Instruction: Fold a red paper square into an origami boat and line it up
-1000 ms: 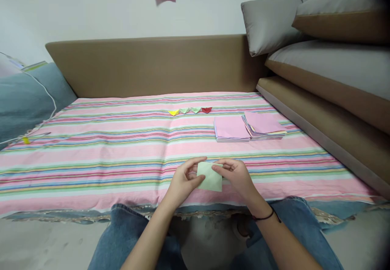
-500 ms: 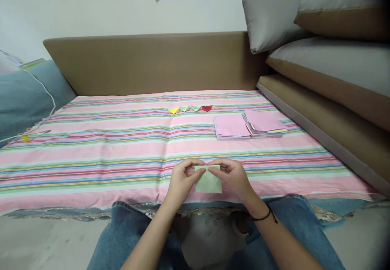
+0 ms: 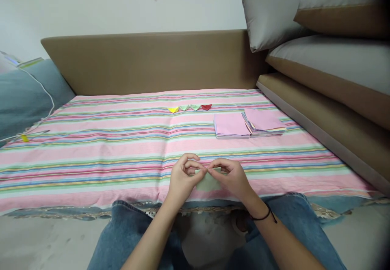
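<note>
A small folded piece of pale green paper is held just above the near edge of the striped bedsheet. My left hand pinches its upper left part with curled fingers. My right hand pinches the upper right part, and the fingertips of both hands meet at the paper's top edge. Much of the paper is hidden behind my fingers. A black band circles my right wrist.
Several small folded paper shapes in yellow, green and red lie in a row mid-sheet. Two stacks of pink paper sit to their right. Brown and grey cushions are piled at right, a teal pillow at left.
Both hands have closed in on the green paper's top edge until the fingertips meet, and more of the paper is now covered. The view has tilted down slightly.
</note>
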`<move>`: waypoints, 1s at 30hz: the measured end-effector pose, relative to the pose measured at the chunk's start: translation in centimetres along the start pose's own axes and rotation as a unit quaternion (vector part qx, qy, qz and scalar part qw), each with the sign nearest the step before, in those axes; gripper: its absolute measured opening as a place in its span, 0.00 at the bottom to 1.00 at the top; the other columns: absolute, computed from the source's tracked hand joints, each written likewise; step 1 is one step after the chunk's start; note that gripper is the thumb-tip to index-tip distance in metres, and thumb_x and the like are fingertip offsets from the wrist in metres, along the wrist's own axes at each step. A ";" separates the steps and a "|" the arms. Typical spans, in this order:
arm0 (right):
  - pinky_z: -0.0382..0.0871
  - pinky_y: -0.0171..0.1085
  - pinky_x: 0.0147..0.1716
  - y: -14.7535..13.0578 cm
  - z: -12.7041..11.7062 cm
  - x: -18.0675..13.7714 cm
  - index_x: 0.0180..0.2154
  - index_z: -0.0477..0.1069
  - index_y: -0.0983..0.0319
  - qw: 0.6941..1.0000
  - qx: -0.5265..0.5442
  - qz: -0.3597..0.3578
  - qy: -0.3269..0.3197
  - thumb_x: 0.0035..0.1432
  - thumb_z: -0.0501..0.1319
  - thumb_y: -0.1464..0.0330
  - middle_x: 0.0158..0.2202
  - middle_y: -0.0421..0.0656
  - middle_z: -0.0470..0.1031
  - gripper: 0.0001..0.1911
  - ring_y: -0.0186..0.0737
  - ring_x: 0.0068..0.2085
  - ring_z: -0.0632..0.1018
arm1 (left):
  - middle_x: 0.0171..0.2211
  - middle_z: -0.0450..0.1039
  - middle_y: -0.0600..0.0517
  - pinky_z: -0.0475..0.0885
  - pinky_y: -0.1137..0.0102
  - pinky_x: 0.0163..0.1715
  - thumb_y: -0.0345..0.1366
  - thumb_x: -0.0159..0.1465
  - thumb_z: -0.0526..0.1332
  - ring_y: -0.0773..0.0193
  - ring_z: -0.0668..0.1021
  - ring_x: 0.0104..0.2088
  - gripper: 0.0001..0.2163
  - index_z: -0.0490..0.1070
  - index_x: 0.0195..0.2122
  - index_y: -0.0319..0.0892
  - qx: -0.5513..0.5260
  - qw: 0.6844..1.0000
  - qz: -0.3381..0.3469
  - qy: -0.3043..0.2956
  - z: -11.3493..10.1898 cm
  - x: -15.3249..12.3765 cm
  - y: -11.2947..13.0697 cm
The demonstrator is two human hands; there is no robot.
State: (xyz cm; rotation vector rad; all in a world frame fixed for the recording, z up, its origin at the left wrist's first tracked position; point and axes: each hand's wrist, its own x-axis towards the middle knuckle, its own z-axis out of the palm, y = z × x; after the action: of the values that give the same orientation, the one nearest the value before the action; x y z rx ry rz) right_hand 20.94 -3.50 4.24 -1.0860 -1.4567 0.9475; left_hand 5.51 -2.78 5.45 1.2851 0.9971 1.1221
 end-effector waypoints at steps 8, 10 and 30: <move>0.71 0.37 0.28 0.4 -2.1 0.4 0.24 0.72 0.62 0.998 0.037 0.045 0.019 0.49 0.64 0.64 0.24 0.44 0.76 0.09 0.40 0.28 0.76 | 0.23 0.75 0.56 0.63 0.78 0.23 0.33 0.49 0.67 0.72 0.72 0.22 0.15 0.60 0.32 0.42 -0.035 0.997 0.003 0.062 -1.5 0.3 0.8; 0.71 0.37 0.31 0.5 -2.4 0.5 0.25 0.72 0.62 0.996 0.059 0.054 0.037 0.50 0.63 0.63 0.25 0.44 0.76 0.09 0.40 0.30 0.76 | 0.24 0.75 0.56 0.64 0.78 0.26 0.33 0.49 0.68 0.71 0.73 0.25 0.16 0.60 0.33 0.42 -0.043 0.996 0.005 0.072 -1.9 0.3 1.1; 0.71 0.39 0.29 1.0 0.0 0.0 0.31 0.74 0.62 0.982 0.138 0.124 -0.022 0.44 0.67 0.58 0.27 0.42 0.76 0.16 0.43 0.30 0.76 | 0.21 0.65 0.60 0.64 0.79 0.21 0.36 0.51 0.67 0.74 0.69 0.21 0.16 0.58 0.33 0.43 -0.018 1.000 0.014 0.010 -0.5 0.3 -0.5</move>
State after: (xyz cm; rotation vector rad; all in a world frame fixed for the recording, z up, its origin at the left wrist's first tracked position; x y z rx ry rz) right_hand 21.10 -3.19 3.29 -1.0591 -1.1982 1.3152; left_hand 5.15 -2.37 4.98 1.2644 0.9729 1.1713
